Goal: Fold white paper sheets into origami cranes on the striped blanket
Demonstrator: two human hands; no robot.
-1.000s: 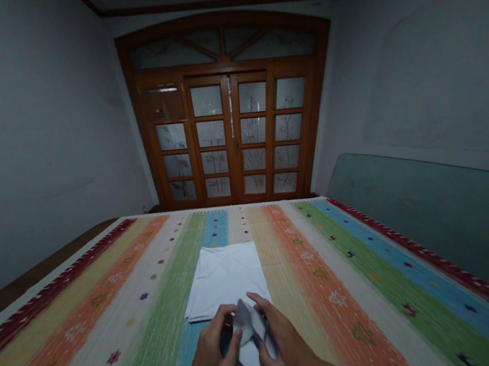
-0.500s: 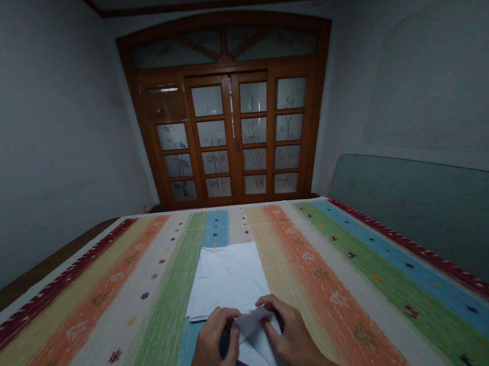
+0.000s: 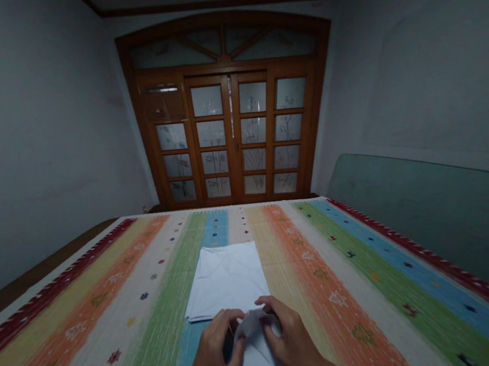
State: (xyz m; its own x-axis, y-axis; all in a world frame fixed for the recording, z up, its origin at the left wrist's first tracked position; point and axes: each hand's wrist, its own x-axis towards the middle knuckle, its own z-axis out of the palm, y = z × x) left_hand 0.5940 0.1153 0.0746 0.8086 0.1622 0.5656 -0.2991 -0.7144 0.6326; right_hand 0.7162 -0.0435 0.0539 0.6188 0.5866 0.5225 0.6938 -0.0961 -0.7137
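Observation:
Between my hands is a folded sheet of white paper [image 3: 259, 361], creased, with its far end lifted and bent. My left hand [image 3: 219, 351] pinches its left upper edge between thumb and fingers. On the other side my right hand [image 3: 290, 339] grips the right upper edge, thumb on the near face and fingers behind. The paper's near end runs out of view at the bottom. Just beyond my fingertips a stack of white paper sheets [image 3: 227, 278] lies flat, with faint creases on the top one.
A striped, colourful tablecloth [image 3: 146, 292] covers the table. To the right stands a grey-green panel [image 3: 428, 207] along the table's side. Wooden doors [image 3: 233, 136] with glass panes are beyond the far edge, with plain walls on both sides.
My left hand has shifted slightly to the right, closer to my right hand. The paper's lifted end is bent in more between them. The stack lies where it was.

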